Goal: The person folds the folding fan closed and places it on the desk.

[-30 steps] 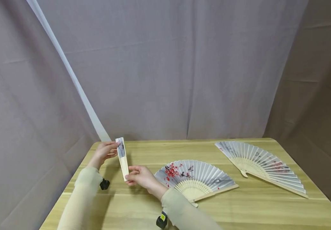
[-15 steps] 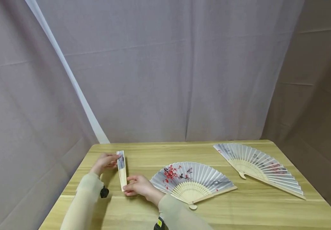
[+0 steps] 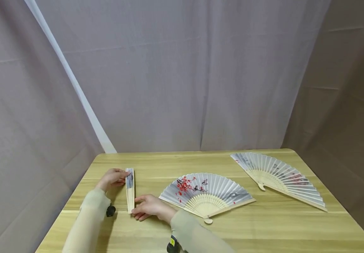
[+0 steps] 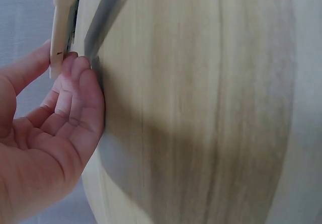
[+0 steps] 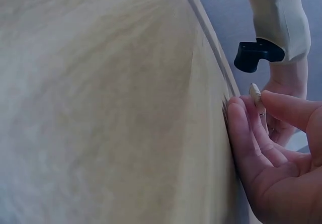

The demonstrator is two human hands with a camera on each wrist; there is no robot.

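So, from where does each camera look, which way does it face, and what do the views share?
Head: worn on the head, facing forward and down at the table; shows both sleeved arms, the left hand and right hand on the closed fan, beside two open fans.
Left wrist: on the left wrist, close along the tabletop; shows the left hand pinching the closed fan.
Right wrist: on the right wrist, along the tabletop; shows the right hand at the fan's end.
Shared: the closed fan and the table.

Even, soft lighting is observed, without glare. Faint shadows are cast beneath the sleeves. Wide-angle bending is noted at edges; both wrist views are blurred.
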